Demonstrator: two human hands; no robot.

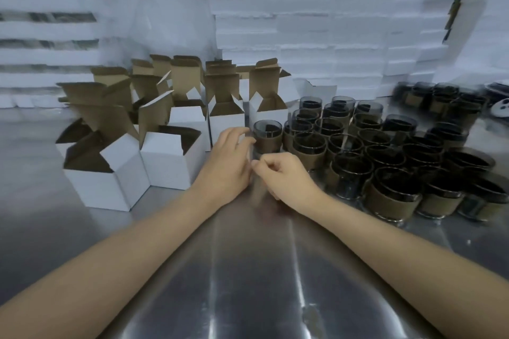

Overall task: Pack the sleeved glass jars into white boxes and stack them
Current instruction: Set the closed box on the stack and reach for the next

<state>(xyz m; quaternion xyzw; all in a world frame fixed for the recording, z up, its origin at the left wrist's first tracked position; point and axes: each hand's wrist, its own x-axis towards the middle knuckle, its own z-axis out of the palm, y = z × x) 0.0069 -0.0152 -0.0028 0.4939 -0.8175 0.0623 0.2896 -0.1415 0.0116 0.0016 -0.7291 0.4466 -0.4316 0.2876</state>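
Note:
A sleeved glass jar (267,138), dark glass in a brown card sleeve, stands on the steel table (248,270) in front of the open white boxes (168,158). My left hand (228,165) curls its fingers against the jar's left side. Just below the jar, my right hand (286,177) has its fingers curled and pinches a thin, blurred clear film (254,173) that runs between the two hands. What the film belongs to is too blurred to tell.
Several more sleeved jars (385,162) crowd the table to the right. Open white boxes with brown flaps up (220,96) stand at left and behind. Stacked closed white boxes (330,30) form a wall at the back.

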